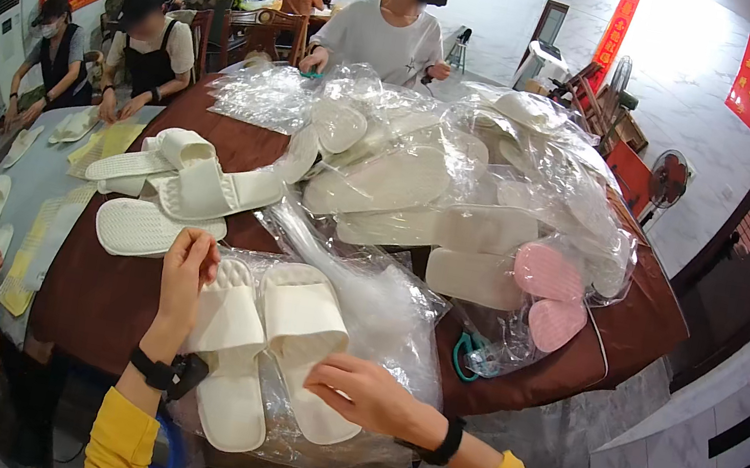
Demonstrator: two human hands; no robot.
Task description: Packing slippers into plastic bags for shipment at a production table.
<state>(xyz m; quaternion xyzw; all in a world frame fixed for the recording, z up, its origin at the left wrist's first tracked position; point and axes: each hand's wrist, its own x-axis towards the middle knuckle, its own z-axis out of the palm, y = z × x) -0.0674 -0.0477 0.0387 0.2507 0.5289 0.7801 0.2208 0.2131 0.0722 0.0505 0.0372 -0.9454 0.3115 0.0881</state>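
Note:
A pair of white open-toed slippers lies side by side before me, the left slipper (234,399) and the right slipper (306,317) both on a sheet of clear plastic bags (402,338). My left hand (188,274) is raised beside the left slipper's strap, its fingers curled together. Over the right slipper's edge hovers my right hand (358,392), fingertips drawn together in a pinch. Whether either hand has a bit of thin plastic in it is hidden. Beyond my left hand, more white slippers (209,189) are piled loosely.
Bagged white slippers (383,186) form a large heap across the brown-covered table (628,351). Pink bagged slippers (552,274) lie at its right, near teal scissors (466,356). A person (382,42) in white stands opposite; others work along the grey table (130,129) at left.

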